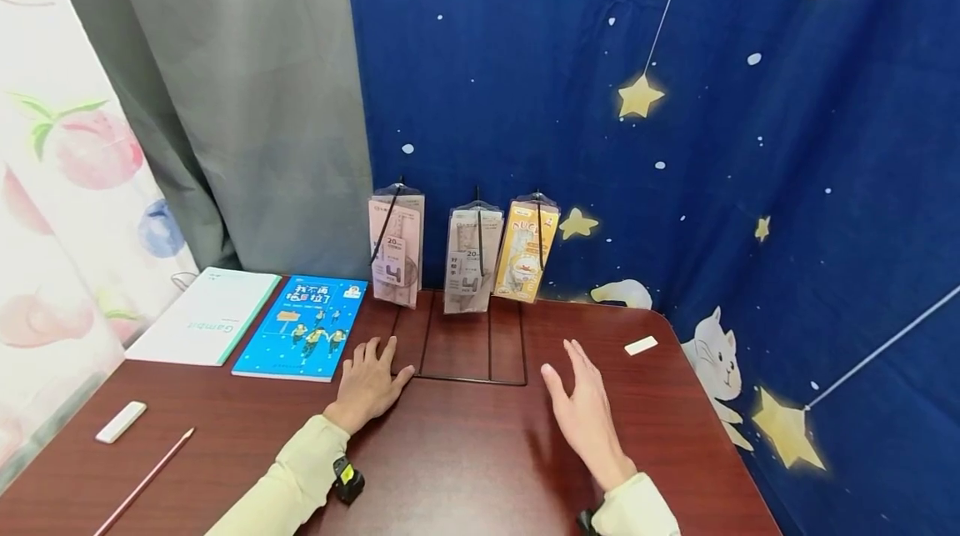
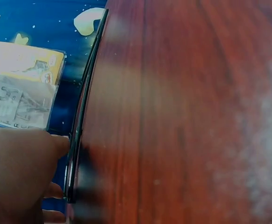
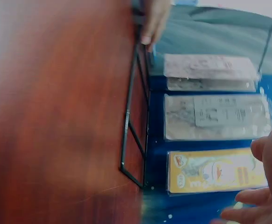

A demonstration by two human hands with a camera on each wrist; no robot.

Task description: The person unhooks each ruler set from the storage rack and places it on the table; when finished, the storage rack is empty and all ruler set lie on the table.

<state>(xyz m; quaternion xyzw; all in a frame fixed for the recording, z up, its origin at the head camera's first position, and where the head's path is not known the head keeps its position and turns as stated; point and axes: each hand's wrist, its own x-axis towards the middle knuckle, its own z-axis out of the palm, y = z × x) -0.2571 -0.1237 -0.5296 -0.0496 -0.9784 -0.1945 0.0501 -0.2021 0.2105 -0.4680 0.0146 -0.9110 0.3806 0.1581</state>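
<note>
My left hand (image 1: pixel 369 382) lies flat on the dark red table (image 1: pixel 450 453), fingers straight, its thumb touching the front left corner of a black wire rack (image 1: pixel 471 348). In the left wrist view the thumb (image 2: pixel 56 144) meets the rack's wire base (image 2: pixel 80 126). My right hand (image 1: pixel 583 407) hovers open over the table just right of the rack, fingers spread, holding nothing. Three packets hang on the rack's hooks: a pink one (image 1: pixel 396 248), a grey one (image 1: pixel 471 261) and a yellow one (image 1: pixel 525 251). The right wrist view shows the same packets (image 3: pixel 211 116) above the rack's base (image 3: pixel 136 121).
A blue book (image 1: pixel 303 328) and a white notebook (image 1: pixel 206 315) lie at the back left. A white eraser (image 1: pixel 120 422) and a pencil (image 1: pixel 146 479) sit near the left front edge. Another small white eraser (image 1: pixel 641 345) lies at the right. A blue star-patterned cloth (image 1: pixel 675 102) hangs behind.
</note>
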